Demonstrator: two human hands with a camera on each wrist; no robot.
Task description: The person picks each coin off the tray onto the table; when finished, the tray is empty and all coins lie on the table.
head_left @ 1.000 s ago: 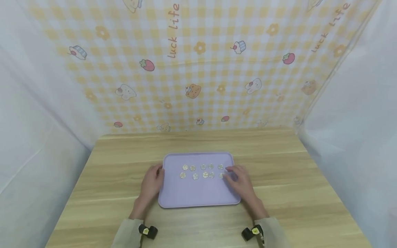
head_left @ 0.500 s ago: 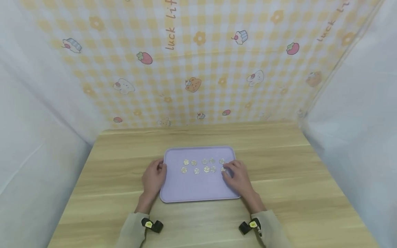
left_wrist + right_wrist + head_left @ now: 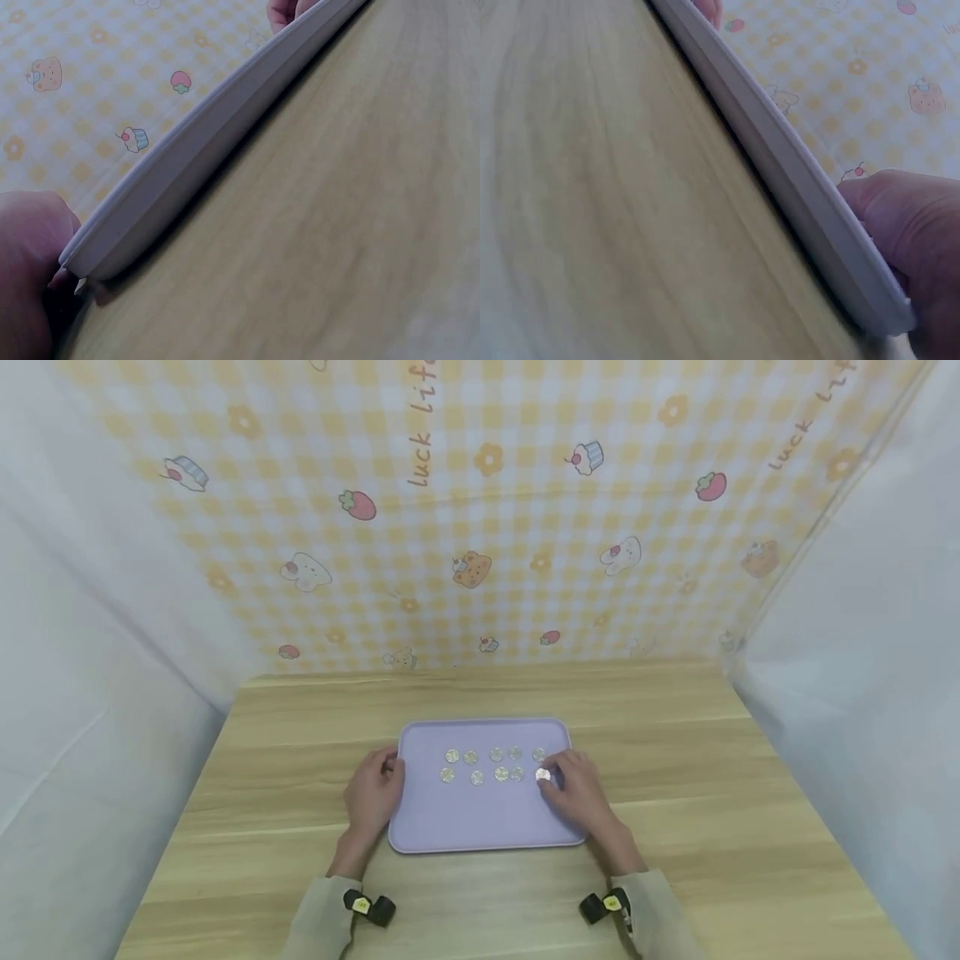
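A lilac tray (image 3: pixel 480 820) lies on the wooden table with several shiny coins (image 3: pixel 501 774) in two rows toward its far half. At the tray's left edge, my left hand (image 3: pixel 371 793) grips the rim, thumb on top and fingers below, as the left wrist view shows. My right hand (image 3: pixel 585 792) reaches over the right edge. Its thumb and index finger pinch the rightmost coin of the near row (image 3: pixel 543 774), which catches the light. Another coin (image 3: pixel 538 754) lies just beyond those fingertips. In the right wrist view, the tray wall (image 3: pixel 802 187) hides the coins.
The wooden table (image 3: pixel 660 760) extends around the tray on all sides. A yellow checked cloth (image 3: pixel 465 510) hangs behind it, with white sheets (image 3: pixel 847 652) at both sides. Black wrist cameras (image 3: pixel 596 907) sit on both sleeves.
My right thumb and index finger have closed on the rightmost near coin, which now shows brighter. My left hand has moved slightly further over the tray's rim. The head view has shifted a little.
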